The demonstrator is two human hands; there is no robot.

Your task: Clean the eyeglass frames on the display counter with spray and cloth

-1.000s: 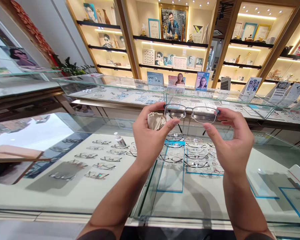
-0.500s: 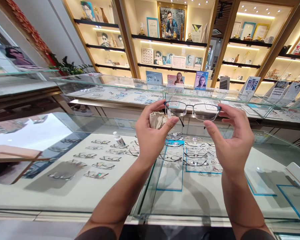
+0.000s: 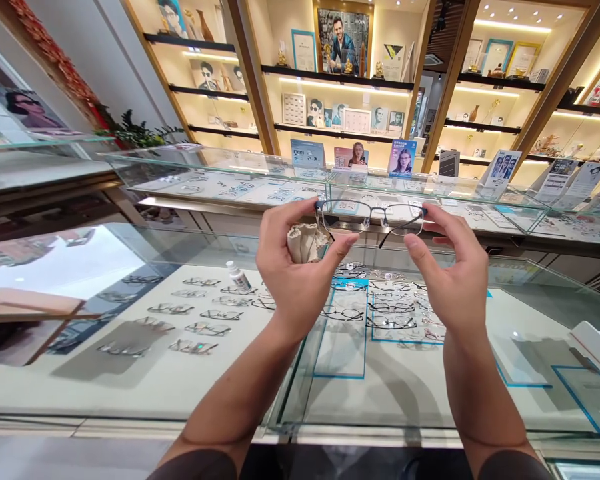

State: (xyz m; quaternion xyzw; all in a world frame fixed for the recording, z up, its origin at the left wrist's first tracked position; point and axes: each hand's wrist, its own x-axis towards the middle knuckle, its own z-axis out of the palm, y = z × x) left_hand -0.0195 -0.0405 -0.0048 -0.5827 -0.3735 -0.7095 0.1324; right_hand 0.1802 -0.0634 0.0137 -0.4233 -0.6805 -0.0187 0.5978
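Note:
A pair of dark-rimmed eyeglasses (image 3: 377, 209) is held up in front of me, above the glass display counter. My left hand (image 3: 297, 257) grips its left end near the hinge, and a crumpled beige cloth (image 3: 305, 241) is tucked in the same palm. At the opposite end, my right hand (image 3: 453, 267) has its fingers on the right hinge, the thumb apart below the lens. One temple arm slants down behind the right lens. Below the hands, several eyeglasses (image 3: 391, 323) lie in rows inside the counter.
A small white bottle (image 3: 238, 277) stands on the glass counter (image 3: 260, 400) left of my hands. Farther back runs another glass case (image 3: 210, 160) with small display cards, such as a purple card (image 3: 403, 159). Lit wall shelves (image 3: 337, 77) rise behind it. A white object (image 3: 597, 347) sits at the right.
Both hands and the eyeglasses have shifted slightly left. The frame has turned a little, so a temple arm now crosses behind the right lens. Both hands still hold it.

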